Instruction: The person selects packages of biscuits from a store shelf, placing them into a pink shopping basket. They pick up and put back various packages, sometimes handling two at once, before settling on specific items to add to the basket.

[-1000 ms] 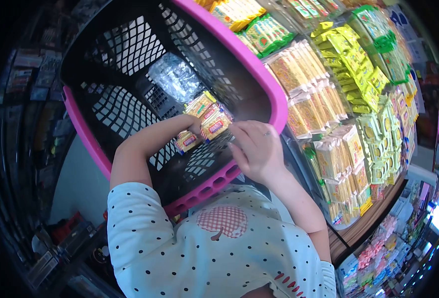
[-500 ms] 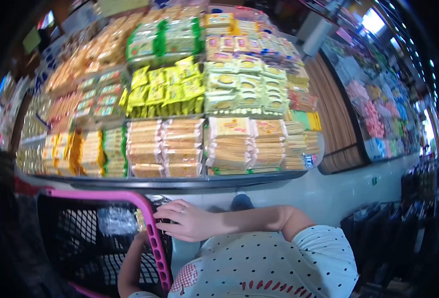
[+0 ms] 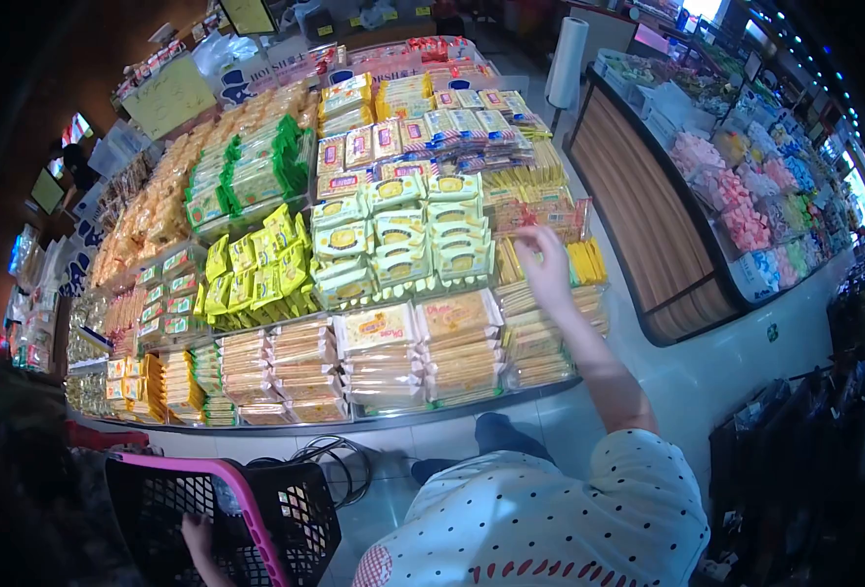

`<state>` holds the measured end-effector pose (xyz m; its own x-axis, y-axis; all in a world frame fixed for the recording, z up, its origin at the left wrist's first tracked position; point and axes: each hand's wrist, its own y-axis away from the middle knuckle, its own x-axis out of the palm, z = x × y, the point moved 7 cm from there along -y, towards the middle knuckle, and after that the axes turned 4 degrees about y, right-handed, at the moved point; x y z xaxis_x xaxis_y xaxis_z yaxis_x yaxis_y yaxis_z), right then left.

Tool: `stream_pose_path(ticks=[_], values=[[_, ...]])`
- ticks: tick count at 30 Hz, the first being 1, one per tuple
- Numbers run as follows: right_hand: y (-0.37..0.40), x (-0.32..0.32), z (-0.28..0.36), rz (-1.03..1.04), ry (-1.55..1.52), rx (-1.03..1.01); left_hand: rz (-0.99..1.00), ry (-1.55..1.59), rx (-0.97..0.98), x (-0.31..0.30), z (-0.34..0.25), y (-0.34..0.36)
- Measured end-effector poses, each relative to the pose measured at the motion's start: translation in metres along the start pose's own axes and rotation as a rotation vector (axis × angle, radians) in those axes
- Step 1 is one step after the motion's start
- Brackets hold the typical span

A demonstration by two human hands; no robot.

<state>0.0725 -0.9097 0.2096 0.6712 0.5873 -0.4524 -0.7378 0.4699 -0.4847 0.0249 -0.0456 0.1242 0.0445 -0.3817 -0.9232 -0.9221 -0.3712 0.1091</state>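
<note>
My right hand (image 3: 547,264) reaches out over the snack display, with its thumb and fingers apart and nothing between them. Just beyond its fingertips lie red-and-tan packets (image 3: 540,213). Yellow packets (image 3: 585,261) sit to its right, and thin stacked biscuit packets (image 3: 540,333) lie beneath the wrist. Down at the lower left, my left hand (image 3: 196,534) overlaps the inside of a black shopping basket (image 3: 305,514) with a pink rim (image 3: 247,494). That hand is small and dim here, and I cannot tell how its fingers are set.
Pale green packs (image 3: 398,230), bright yellow packets (image 3: 256,264) and white-and-tan biscuit packs (image 3: 374,328) fill the display. A coiled black cable (image 3: 340,460) lies on the floor. To the right stands a wood-panelled counter (image 3: 648,205) with pastel packets; dark goods (image 3: 795,430) line the lower right.
My right hand has left the basket's pink rim and stretched forward and right over the display. The view has turned, and the basket now sits lower in it.
</note>
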Motion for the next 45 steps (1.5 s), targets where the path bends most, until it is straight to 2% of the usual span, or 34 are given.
stream_pose_path(ticks=[1, 3, 5, 7, 9, 11, 12, 13, 15, 17, 19, 21, 23, 25, 28, 29, 31, 32, 34, 35, 37, 39, 41, 43, 45], values=[[-0.023, -0.007, -0.027, -0.018, -0.084, 0.121, -0.156, 0.134, 0.078, -0.029, -0.015, 0.009], [-0.070, -0.003, -0.101, -0.073, -0.246, 0.254, -0.511, 0.016, 0.028, -0.084, -0.048, 0.041], [-0.119, 0.002, -0.143, -0.047, -0.240, 0.291, -0.891, 0.077, 0.038, -0.116, -0.081, 0.084], [-0.165, 0.012, -0.166, -0.014, -0.138, 0.282, -0.960, 0.288, 0.037, -0.121, -0.067, 0.101], [-0.213, 0.031, -0.202, 0.021, -0.034, 0.274, -1.003, 0.299, 0.059, -0.108, -0.101, 0.132], [-0.256, 0.054, -0.245, -0.020, 0.235, 0.171, -0.930, 0.417, 0.091, -0.079, -0.163, 0.163], [-0.264, 0.057, -0.238, 0.050, 0.275, 0.257, -0.917, 0.425, 0.115, -0.064, -0.192, 0.176], [-0.274, 0.063, -0.238, 0.056, 0.270, 0.250, -0.904, 0.433, 0.140, -0.046, -0.218, 0.187], [-0.291, 0.082, -0.254, 0.201, 0.363, 0.405, -0.837, 0.511, 0.139, -0.010, -0.263, 0.204], [-0.300, 0.095, -0.259, 0.235, 0.298, 0.402, -0.749, 0.568, 0.087, 0.027, -0.283, 0.211], [-0.307, 0.117, -0.275, 0.348, 0.303, 0.396, -0.711, 0.602, 0.134, 0.056, -0.308, 0.215], [-0.305, 0.117, -0.266, 0.324, 0.315, 0.449, -0.644, 0.671, 0.061, 0.075, -0.347, 0.220], [-0.308, 0.105, -0.248, 0.126, 0.417, 0.326, -0.602, 0.699, 0.127, 0.085, -0.376, 0.218], [-0.310, 0.107, -0.244, 0.162, 0.393, 0.331, -0.526, 0.721, 0.135, 0.092, -0.394, 0.214], [-0.312, 0.116, -0.249, 0.141, 0.069, 0.410, -0.476, 0.769, 0.170, 0.097, -0.427, 0.210], [-0.313, 0.122, -0.259, 0.145, 0.070, 0.409, -0.432, 0.814, 0.194, 0.100, -0.438, 0.209], [-0.322, 0.141, -0.279, 0.115, -0.185, 0.312, -0.380, 0.870, 0.221, 0.108, -0.462, 0.205], [-0.321, 0.136, -0.275, 0.119, -0.185, 0.310, -0.330, 0.898, 0.237, 0.113, -0.470, 0.203], [-0.310, 0.111, -0.265, 0.030, -0.371, 0.486, -0.300, 0.949, 0.274, 0.117, -0.500, 0.202], [-0.304, 0.095, -0.255, 0.031, -0.371, 0.486, -0.255, 0.984, 0.283, 0.121, -0.510, 0.201], [-0.283, 0.061, -0.225, 0.012, -0.861, 0.464, -0.139, 1.071, 0.289, 0.132, -0.531, 0.199], [-0.247, 0.030, -0.172, 0.080, -0.981, 0.433, 0.032, 1.219, 0.293, 0.151, -0.553, 0.197], [-0.198, 0.015, -0.122, 0.227, -0.947, 0.446, 0.243, 1.384, 0.390, 0.170, -0.588, 0.202], [-0.140, 0.012, -0.079, 0.478, -0.928, 0.446, 0.413, 1.463, 0.366, 0.192, -0.621, 0.211], [-0.087, 0.022, -0.052, 0.678, -0.879, 0.355, 0.586, 1.533, 0.381, 0.211, -0.651, 0.220]])
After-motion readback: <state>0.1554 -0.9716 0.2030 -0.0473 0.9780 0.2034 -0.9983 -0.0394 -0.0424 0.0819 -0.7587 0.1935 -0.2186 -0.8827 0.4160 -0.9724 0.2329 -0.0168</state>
